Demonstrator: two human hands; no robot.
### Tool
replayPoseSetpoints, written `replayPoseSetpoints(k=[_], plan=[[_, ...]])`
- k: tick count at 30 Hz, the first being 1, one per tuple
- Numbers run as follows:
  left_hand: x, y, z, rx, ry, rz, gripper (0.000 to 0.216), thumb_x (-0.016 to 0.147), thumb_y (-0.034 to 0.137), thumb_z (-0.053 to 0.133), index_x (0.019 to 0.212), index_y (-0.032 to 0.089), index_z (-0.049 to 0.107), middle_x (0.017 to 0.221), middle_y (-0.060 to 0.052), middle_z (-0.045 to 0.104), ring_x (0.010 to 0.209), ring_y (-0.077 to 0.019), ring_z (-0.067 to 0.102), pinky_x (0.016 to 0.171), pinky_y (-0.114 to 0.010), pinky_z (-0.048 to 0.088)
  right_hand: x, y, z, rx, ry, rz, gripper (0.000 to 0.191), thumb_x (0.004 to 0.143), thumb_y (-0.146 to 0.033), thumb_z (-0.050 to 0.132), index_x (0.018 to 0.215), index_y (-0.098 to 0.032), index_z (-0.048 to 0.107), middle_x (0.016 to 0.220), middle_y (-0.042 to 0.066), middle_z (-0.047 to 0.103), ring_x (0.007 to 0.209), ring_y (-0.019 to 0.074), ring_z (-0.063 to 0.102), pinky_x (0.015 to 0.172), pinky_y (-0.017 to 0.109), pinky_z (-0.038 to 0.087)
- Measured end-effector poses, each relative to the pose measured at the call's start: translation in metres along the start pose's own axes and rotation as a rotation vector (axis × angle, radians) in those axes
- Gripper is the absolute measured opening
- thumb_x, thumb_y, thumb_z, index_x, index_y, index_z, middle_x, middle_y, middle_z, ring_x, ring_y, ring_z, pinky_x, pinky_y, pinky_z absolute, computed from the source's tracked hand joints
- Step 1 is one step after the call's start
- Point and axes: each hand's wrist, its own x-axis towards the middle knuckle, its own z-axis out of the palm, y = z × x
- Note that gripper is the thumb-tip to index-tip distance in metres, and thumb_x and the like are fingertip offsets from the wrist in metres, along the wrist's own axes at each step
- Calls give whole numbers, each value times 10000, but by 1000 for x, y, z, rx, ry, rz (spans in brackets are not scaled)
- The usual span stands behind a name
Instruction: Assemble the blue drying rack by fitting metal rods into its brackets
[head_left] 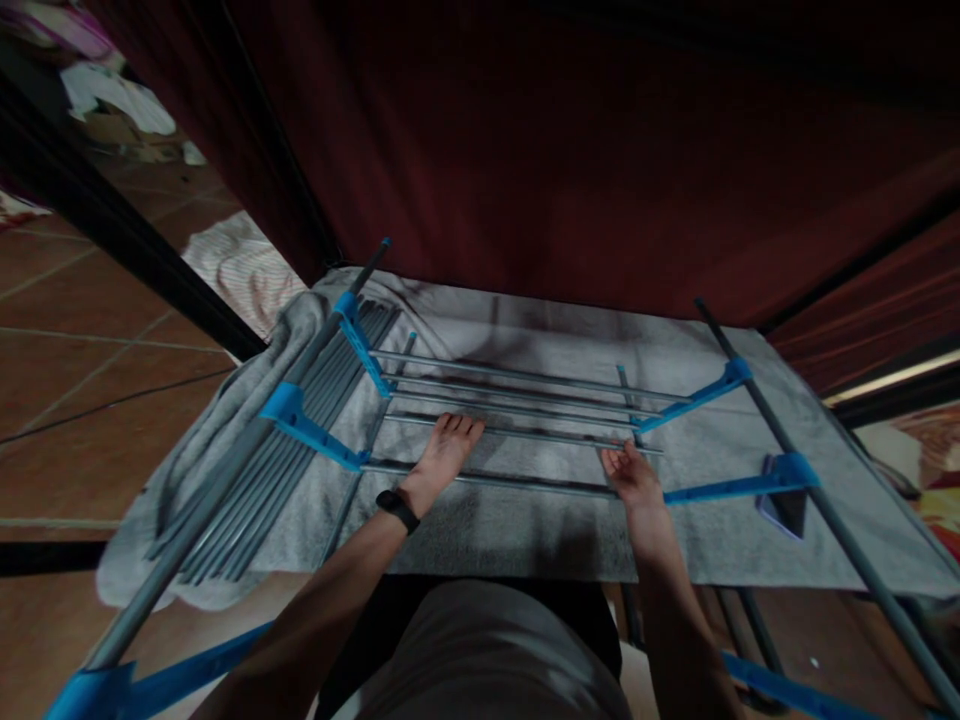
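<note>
My left hand (450,447) lies palm down over a thin grey metal rod (540,435), its fingers curled round it. Nearer that rod's right end, my right hand (631,472) is turned partly palm up, with thumb and fingers closed on it. The rod runs crosswise in a rack frame of grey tubes and blue plastic brackets. Beyond it, several parallel rods (517,375) span between the left bracket (361,345) and the right bracket (701,395). Closer to me, another crosswise rod (540,487) passes beneath my wrists, between the nearer left bracket (319,435) and nearer right bracket (727,489).
A bundle of loose grey tubes (300,455) lies at the left on a grey blanket (525,540). Long side poles, the left one (217,490) and the right one (765,412), flank the frame. A phone (784,512) rests under the right bracket. A dark red curtain (525,180) hangs behind.
</note>
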Motion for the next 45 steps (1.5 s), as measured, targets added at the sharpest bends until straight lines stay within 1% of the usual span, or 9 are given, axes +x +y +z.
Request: replayPoseSetpoints(k=[7, 13, 16, 18, 24, 31, 34, 38, 45], plan=[[2, 3, -12, -127, 35, -46, 450, 899, -5, 464, 1262, 192, 641, 1126, -90, 708, 1062, -241, 639, 1027, -419, 480, -13, 5, 19, 48, -137, 56, 112, 844, -91, 718, 863, -189, 667, 843, 24, 761, 809, 153, 754, 847, 332, 661], [-11, 20, -14, -150, 319, -12, 461, 944, 65, 512, 1381, 183, 601, 1353, -144, 658, 1301, -285, 572, 1155, -493, 411, -13, 1, 25, 63, -93, 21, 173, 848, -56, 728, 798, -194, 636, 802, 10, 747, 744, 144, 744, 814, 322, 671], [-22, 34, -11, -253, 323, 95, 337, 996, 149, 511, 1299, 208, 649, 1234, -118, 715, 1232, -270, 621, 1098, -470, 468, -13, -1, 24, 70, -91, 11, 174, 850, -65, 737, 793, -195, 636, 783, 4, 739, 703, 135, 732, 808, 303, 668], [-24, 42, -8, -437, 254, 65, 274, 1027, 234, 502, 1246, 217, 665, 1127, -102, 740, 1113, -253, 671, 1013, -436, 525, -15, -1, 22, 89, -89, 22, 154, 862, -73, 724, 806, -194, 646, 772, 4, 736, 696, 130, 728, 809, 285, 662], [-5, 60, -18, -1292, 186, -436, 542, 995, 497, 564, 1462, 230, 497, 1222, -103, 699, 1063, -235, 698, 906, -403, 581, -25, 1, 22, 86, -133, 78, 111, 887, -119, 707, 851, -214, 662, 798, -3, 738, 757, 140, 740, 846, 289, 654], [17, 88, -74, -1748, 271, -283, 388, 1033, 461, 519, 1361, 256, 552, 1370, -102, 633, 1291, -239, 607, 1061, -439, 534, -47, 9, 47, 164, -162, 144, 127, 916, -99, 651, 850, -207, 665, 793, -3, 735, 763, 121, 729, 890, 274, 628], [24, 89, -95, -1714, 367, -187, 291, 1059, 410, 486, 1280, 240, 570, 1324, -100, 653, 1257, -230, 627, 1071, -443, 518, -59, 11, 59, 128, -266, 225, 106, 938, -172, 652, 836, -199, 664, 821, 28, 756, 807, 143, 742, 873, 292, 629], [33, 73, -114, -1477, 603, -68, 301, 1082, 368, 442, 1340, 225, 498, 1026, -42, 685, 1027, -181, 675, 1011, -416, 513, -66, 12, 65, -85, -424, 346, 108, 907, -279, 709, 878, -177, 691, 846, 70, 769, 762, 175, 741, 751, 298, 630], [48, 49, -132, -1219, 752, -29, 400, 1083, 385, 428, 1443, 210, 443, 853, 11, 583, 754, -128, 574, 751, -286, 504, -57, 12, 56, -109, -246, 201, 31, 836, -191, 702, 817, -208, 685, 734, 9, 732, 682, 142, 702, 724, 265, 594]])
